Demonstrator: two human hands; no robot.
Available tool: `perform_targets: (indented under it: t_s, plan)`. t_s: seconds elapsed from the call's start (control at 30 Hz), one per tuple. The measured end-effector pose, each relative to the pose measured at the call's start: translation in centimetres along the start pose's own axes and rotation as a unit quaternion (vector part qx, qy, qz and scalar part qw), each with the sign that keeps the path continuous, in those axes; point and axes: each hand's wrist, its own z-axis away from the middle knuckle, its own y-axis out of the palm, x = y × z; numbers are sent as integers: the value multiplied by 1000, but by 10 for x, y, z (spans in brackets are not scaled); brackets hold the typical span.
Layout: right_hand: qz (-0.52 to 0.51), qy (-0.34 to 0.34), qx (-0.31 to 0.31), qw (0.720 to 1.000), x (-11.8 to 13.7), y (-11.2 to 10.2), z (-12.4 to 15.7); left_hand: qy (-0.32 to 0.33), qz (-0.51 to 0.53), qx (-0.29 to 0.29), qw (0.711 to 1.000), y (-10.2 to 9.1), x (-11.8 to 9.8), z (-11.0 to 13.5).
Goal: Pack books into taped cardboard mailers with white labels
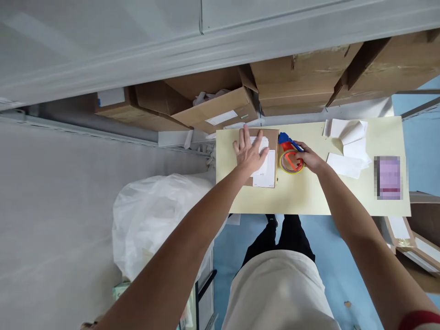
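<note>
Head view. A brown, rectangular cardboard box is seen lying flat on a pale-yellow tabletop, near its left end. The upper face of the box is plain brown and partly covered by white paper: a larger white rectangular sheet, lightly printed at its lower edge, and over it a smaller bundle of white slips. The print is too small to be read. The left hand is laid over the paper with fingers spread; nothing is gripped by it, and the slips are partly hidden under the palm.

A red-and-blue plastic tape dispenser is grasped in the right hand, just to the right of the box. A blue head and blue handle are noted, with a red frame; a round tape roll with a yellow rim is mounted on it. Whether the blue head is touching the box edge cannot be told.

Loose white paper sheets, some folded, are spread to the right of the right hand. Farther right, a purple rectangular item is blurred by pixelation. Behind the table, large brown cardboard cartons are lined up.
</note>
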Motion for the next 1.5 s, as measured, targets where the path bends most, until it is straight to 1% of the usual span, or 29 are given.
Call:
perform_targets:
  t_s: [0.07,0.1,0.2,0.27,0.33,0.4,0.5,0.57,0.6,0.63,0.67,0.73,0.8,0.83,0.9,0.97,1.03,1.1,1.17,1.2,1.23,1.3,1.37,1.43,1.47,1.5]
  plan:
    - [25,-2,22,999,7,-4,-5,59,-4,17,998,-6,0,-15]
    - [33,-6,32,999,7,-3,-3,75,0,22,997,-7,1,-22]
    - [33,-11,55,998,-2,4,8,78,21,15,997,-3,3,-33]
    - [35,-25,49,998,-9,8,17,74,35,3,997,2,4,-33]
    - [49,-42,30,997,-21,10,29,76,42,-5,996,6,5,-31]
    - [63,-51,13,997,-41,11,49,77,41,-10,996,8,5,-30]
    - [70,-39,8,997,-90,20,97,75,42,-16,996,9,5,-30]
    - [67,-16,10,998,-125,36,129,76,53,-18,995,9,5,-30]
    - [56,-13,16,998,-140,47,141,77,61,-18,995,10,5,-30]
    - [42,-17,10,999,-152,59,150,77,68,-18,995,10,5,-30]
    - [25,-21,4,999,-160,71,155,74,73,-18,994,10,4,-30]
    - [-8,-25,-16,1000,-166,93,156,58,76,-22,995,10,3,-29]
    - [-36,-21,-37,998,-163,103,148,21,69,-26,997,9,2,-26]
    - [-47,-19,-45,998,-159,103,144,-6,62,-26,998,8,2,-24]
    - [-58,-20,-51,997,-149,91,137,-69,44,-18,996,6,7,-15]
    - [-59,-22,-53,997,-136,69,127,-128,30,9,991,3,15,-3]
    - [-53,-18,-52,997,-118,41,113,-168,25,44,985,1,23,15]
    - [-37,-1,-36,999,-95,14,93,-191,27,57,980,2,27,35]
    - [-7,24,-12,1000,-67,-8,72,-197,24,58,978,5,23,54]
    - [9,38,2,999,-53,-16,61,-179,19,59,982,7,19,62]
    - [26,51,17,998,-39,-22,52,-146,15,76,986,9,14,67]
    - [62,75,48,994,-14,-29,38,-51,5,107,993,10,2,68]
    - [97,94,68,989,5,-29,30,69,-8,128,989,8,-8,57]
    - [125,106,72,984,15,-27,27,180,-20,133,974,5,-14,42]
    - [133,107,73,983,16,-25,26,219,-24,132,966,4,-16,35]
    - [134,104,77,983,14,-24,26,243,-25,127,961,3,-17,29]
